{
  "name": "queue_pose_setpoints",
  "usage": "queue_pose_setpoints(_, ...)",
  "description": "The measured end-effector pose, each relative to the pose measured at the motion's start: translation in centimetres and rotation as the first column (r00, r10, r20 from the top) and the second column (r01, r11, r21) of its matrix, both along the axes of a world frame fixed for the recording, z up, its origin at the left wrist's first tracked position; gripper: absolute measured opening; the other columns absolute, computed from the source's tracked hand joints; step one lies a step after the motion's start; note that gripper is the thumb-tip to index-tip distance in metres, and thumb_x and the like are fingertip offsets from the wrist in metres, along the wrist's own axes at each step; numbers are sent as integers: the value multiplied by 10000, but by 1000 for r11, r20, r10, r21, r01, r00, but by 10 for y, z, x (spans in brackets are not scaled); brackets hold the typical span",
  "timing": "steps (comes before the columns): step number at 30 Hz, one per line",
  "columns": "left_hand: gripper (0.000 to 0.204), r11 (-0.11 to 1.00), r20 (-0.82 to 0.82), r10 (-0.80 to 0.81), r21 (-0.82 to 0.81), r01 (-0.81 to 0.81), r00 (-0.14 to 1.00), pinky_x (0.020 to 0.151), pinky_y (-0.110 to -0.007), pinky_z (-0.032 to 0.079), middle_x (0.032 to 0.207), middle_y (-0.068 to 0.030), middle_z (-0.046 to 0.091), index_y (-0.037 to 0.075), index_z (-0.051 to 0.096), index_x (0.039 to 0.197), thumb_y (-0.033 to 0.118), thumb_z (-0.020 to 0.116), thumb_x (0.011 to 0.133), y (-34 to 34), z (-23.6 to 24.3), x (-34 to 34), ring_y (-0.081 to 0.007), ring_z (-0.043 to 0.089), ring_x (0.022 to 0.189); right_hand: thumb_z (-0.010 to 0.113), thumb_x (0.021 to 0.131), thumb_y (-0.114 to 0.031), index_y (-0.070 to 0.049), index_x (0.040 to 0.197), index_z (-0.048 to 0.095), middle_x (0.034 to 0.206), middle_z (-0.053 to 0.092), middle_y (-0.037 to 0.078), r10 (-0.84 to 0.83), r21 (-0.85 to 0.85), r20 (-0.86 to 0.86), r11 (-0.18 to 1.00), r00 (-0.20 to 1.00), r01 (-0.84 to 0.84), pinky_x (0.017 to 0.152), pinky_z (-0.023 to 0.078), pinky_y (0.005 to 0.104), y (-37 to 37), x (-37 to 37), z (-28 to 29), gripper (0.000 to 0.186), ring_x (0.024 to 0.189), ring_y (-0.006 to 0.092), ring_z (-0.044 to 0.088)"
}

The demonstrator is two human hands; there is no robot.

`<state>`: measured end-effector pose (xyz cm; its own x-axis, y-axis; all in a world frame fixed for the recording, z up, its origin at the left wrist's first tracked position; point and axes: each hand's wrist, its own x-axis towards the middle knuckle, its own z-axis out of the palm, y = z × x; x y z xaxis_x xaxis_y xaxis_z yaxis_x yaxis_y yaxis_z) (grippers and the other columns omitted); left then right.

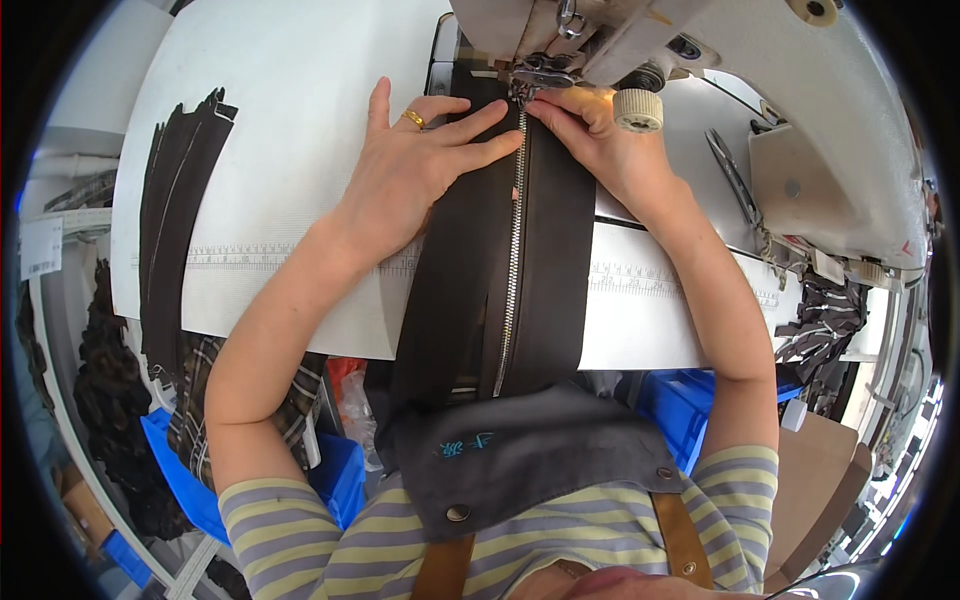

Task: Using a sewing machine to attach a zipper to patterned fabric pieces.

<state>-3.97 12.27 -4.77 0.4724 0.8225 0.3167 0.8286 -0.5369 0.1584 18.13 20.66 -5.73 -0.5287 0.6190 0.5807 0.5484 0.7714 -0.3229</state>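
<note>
A long dark fabric piece (555, 260) with a silver metal zipper (515, 240) down its middle lies under the needle and presser foot (522, 88) of a sewing machine (800, 60). My left hand (425, 150) rests on the fabric left of the zipper, fingers spread, a gold ring on one finger. Close beside the presser foot, my right hand (600, 135) has thumb and fingers pinched at the fabric's right part by the zipper. The fabric's near end drops over the table edge toward my dark apron (540, 460).
Several dark zipper strips (185, 190) lie on the white table (270, 180) at left. Scissors or snips (735, 175) are on the machine bed at right. Blue bins (345, 480) stand below the table, with plaid cloth (195, 420) at one. Dark scraps (830, 315) hang at right.
</note>
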Motion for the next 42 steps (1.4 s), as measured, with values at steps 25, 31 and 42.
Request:
queue_pose_setpoints(25,482,996,87,-20,84,13,996,1138,-640,147,1263,9,661,206,681,1222,-16,589,804,14,-4,-1,-227,574,1171,663,780,-33,-127,1260,613,1089,634,76,-13,229,168,973,986,-26,864,441,381,-34,16,16,491,1013,269,591)
queue_pose_setpoints(31,459,997,106,-16,74,8,994,1143,-630,152,1266,5,659,206,686,1218,8,590,815,14,-4,-1,-223,574,1170,636,790,-47,-222,1378,552,1112,652,78,-100,180,375,983,922,33,919,437,398,-38,16,15,620,1122,292,578)
queue_pose_setpoints(42,441,997,112,-38,72,30,993,1129,-642,146,1283,-17,649,189,675,1236,70,615,815,23,-5,-1,-248,561,1183,659,771,-38,-132,1195,671,1084,654,80,11,103,265,994,964,-40,908,465,393,-25,22,13,434,1103,276,587)
